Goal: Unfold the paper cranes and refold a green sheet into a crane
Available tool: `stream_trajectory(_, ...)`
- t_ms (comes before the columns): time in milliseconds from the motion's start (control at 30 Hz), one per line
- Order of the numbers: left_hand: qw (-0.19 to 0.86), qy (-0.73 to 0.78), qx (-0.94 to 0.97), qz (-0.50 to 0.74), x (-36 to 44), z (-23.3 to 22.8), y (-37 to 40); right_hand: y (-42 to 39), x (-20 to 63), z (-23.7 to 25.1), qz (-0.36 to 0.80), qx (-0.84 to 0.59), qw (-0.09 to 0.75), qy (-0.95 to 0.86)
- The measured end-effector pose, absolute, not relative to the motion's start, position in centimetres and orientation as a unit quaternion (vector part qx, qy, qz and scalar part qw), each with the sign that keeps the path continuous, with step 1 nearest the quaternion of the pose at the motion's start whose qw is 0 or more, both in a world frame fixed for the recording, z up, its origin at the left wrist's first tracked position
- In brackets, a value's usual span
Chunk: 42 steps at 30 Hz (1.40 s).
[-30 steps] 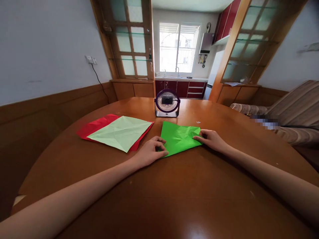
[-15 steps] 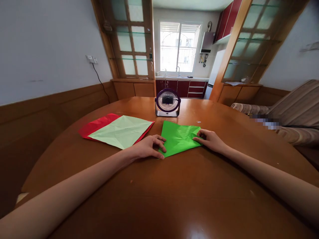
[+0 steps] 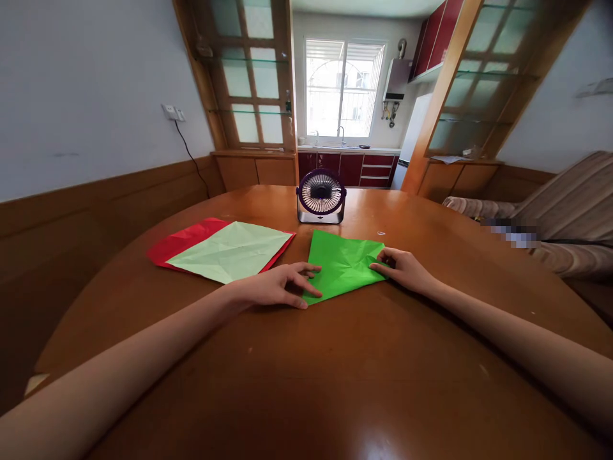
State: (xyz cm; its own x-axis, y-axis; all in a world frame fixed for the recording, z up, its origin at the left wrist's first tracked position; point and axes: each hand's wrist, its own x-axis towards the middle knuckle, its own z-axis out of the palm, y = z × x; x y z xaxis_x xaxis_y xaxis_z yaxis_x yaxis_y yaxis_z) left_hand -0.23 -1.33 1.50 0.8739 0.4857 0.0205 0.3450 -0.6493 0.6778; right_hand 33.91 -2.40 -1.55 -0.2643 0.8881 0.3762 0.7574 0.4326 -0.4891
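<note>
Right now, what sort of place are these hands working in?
Most likely a home dining room. A round wooden table carries paper sheets and a small desk fan; behind it a kitchen shows, with red cabinets and a sink under a window. A striped sofa stands at right.

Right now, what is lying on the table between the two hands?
In the head view, only the green paper lies between them: the left hand presses its near corner and the right hand its right corner.
</note>
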Motion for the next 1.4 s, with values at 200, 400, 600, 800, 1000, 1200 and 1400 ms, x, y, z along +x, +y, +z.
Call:
stream_trajectory(200,0.238,0.216,0.933,0.163,0.1,0.6,-2.9,-2.4,33.9,-1.5,0.096,-0.519,0.307,-0.792)
stream_trajectory(400,0.058,0.120,0.973,0.187,1.0,0.2,-4.0,-2.5,33.9,-1.4,0.093,-0.516,0.301,-0.796)
stream_trajectory(600,-0.064,0.129,0.980,0.136,2.1,0.4,-4.8,-2.6,33.8,-1.3,0.088,-0.519,0.297,-0.797)
stream_trajectory(800,-0.132,0.141,0.978,0.083,3.0,0.6,-5.4,-2.8,33.6,-1.1,0.084,-0.521,0.294,-0.797)
stream_trajectory(1000,-0.160,0.149,0.974,0.062,3.3,0.7,-5.7,-2.7,33.5,-1.1,0.068,-0.518,0.286,-0.803)
stream_trajectory(1200,-0.143,0.151,0.975,0.073,3.2,0.8,-5.6,-2.6,33.5,-1.2,0.062,-0.522,0.281,-0.803)
stream_trajectory(1400,-0.134,0.151,0.975,0.092,3.8,1.0,-5.6,-2.7,33.5,-1.2,0.059,-0.524,0.284,-0.801)
